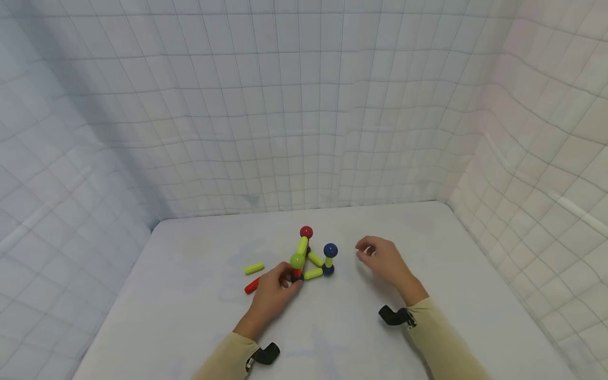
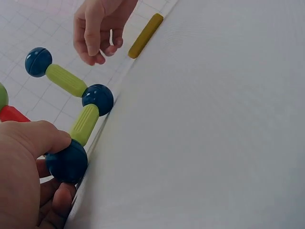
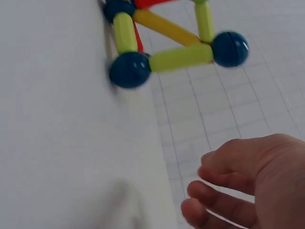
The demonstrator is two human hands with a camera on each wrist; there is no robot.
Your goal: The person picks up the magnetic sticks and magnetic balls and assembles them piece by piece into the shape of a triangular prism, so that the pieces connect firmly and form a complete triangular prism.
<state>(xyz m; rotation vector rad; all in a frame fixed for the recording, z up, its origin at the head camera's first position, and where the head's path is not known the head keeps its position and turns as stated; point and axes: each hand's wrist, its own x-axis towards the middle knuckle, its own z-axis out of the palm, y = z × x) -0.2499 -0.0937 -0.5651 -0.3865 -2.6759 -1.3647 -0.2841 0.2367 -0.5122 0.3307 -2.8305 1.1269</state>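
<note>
A magnetic stick-and-ball frame (image 1: 313, 274) stands on the white table. Its lower balls are dark blue, joined by lime sticks. At the top are a lime ball (image 1: 297, 260), a red ball (image 1: 306, 232) and a blue ball (image 1: 330, 250). The left hand (image 1: 272, 293) holds the frame's near-left base ball (image 2: 67, 161) between thumb and fingers, beneath a red upright stick. To the right of the frame, apart from it, the right hand (image 1: 383, 259) hovers over the table with loosely bent fingers (image 3: 228, 160) and nothing in them.
Left of the frame lie a loose lime stick (image 1: 254, 268) and a red stick (image 1: 252, 285), the latter partly behind the left hand. White gridded walls (image 1: 304, 105) enclose the table (image 1: 190, 295) at the back and both sides.
</note>
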